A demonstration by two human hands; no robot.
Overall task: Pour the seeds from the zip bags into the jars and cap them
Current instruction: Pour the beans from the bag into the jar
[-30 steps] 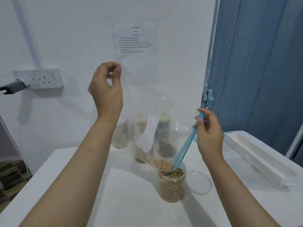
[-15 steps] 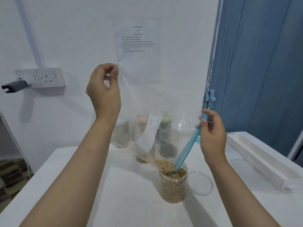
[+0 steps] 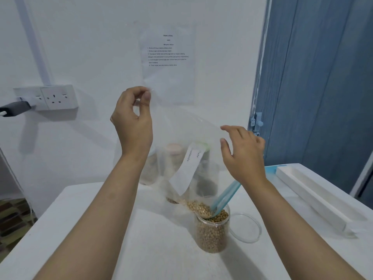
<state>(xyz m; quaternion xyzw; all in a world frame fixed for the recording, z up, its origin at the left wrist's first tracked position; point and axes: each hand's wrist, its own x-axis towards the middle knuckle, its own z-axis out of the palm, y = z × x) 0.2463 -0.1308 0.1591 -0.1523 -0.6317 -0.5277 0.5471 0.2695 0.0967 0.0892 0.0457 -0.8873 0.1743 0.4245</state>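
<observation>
Head view: the open jar [image 3: 212,231] stands on the white table [image 3: 141,249], filled nearly to its mouth with tan seeds [image 3: 211,236]. Above it hangs the clear zip bag [image 3: 181,138], tipped corner-down — its blue zip edge [image 3: 226,197] dips into the jar mouth and a small heap of seeds lies in the bag's lowest corner, right at the rim. A white label [image 3: 188,168] shows on the bag's face. The left hand [image 3: 132,122] is high above and left of the jar, thumb and forefinger pinching the bag's top corner. The right hand [image 3: 242,154] is above and just right of the jar, fingers spread and loosely bent beside the bag; whether they touch the film I cannot tell. The clear lid [image 3: 245,227] lies flat on the table just right of the jar. Behind the jar, seen blurred through the bag, stand other jars [image 3: 205,178].
</observation>
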